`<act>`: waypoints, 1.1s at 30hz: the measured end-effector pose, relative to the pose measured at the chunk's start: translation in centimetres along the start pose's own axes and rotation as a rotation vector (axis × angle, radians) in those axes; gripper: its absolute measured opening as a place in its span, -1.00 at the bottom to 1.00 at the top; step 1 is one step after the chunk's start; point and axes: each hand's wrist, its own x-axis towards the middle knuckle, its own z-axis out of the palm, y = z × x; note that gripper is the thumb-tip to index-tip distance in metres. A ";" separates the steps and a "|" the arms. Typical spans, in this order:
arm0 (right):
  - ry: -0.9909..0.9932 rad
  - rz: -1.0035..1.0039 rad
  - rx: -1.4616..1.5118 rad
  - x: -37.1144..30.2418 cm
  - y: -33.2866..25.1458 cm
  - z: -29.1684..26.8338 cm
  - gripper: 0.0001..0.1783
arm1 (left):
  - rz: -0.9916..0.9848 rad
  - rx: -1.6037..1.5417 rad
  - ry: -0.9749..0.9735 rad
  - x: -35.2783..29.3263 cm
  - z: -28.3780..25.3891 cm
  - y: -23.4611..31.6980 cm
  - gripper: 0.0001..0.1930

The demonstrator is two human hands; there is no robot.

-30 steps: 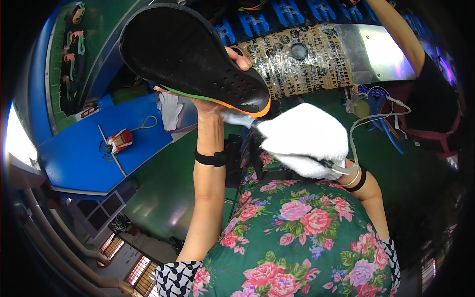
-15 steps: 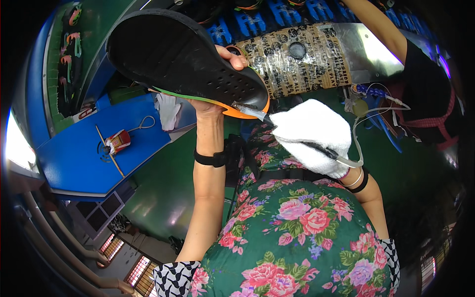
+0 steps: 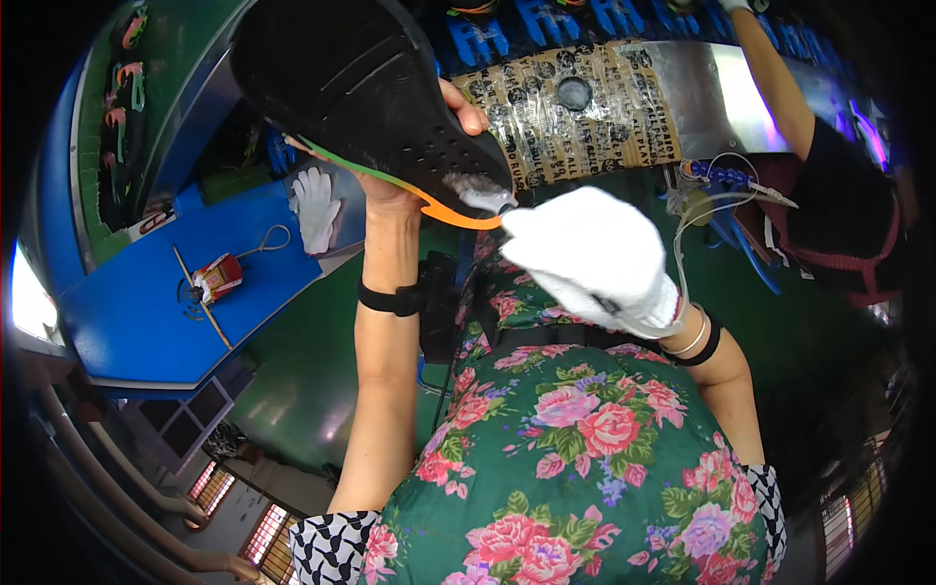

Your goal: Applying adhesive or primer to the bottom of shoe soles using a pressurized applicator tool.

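Note:
My bare left hand is wrapped round a shoe, with fingers showing over its far side. The shoe's black, perforated underside faces me, and an orange and green edge runs along its near side. My right hand, in a white knit glove, is closed on a brush. The pale bristles touch the narrow, near-right end of the underside, where the surface looks shiny and whitish. The brush handle is mostly hidden in the glove. A clear tube runs up from beside the gloved wrist.
On the left, a blue table holds a small red-and-white container with a stick and wire loop. A white glove lies at its far edge. Ahead is a taped cardboard panel before blue racks. A co-worker's arm reaches in at right.
The shoe has shifted up and turned steeper. My right hand and the brush have moved left, the bristles now farther in on the underside. The co-worker's gloved hand has come into view.

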 end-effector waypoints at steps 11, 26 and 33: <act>-0.280 0.210 0.327 0.6 0.1 0.0 -0.61 | -0.207 -0.225 0.033 -0.8 -2.0 -0.6 0.33; -0.222 -0.196 0.132 1.1 2.6 0.8 -0.66 | -0.685 -0.012 0.040 -0.7 -2.2 0.2 -0.04; -0.132 0.283 0.587 2.4 1.2 -1.4 -0.88 | -0.698 -0.137 0.170 -1.1 -2.0 0.1 0.04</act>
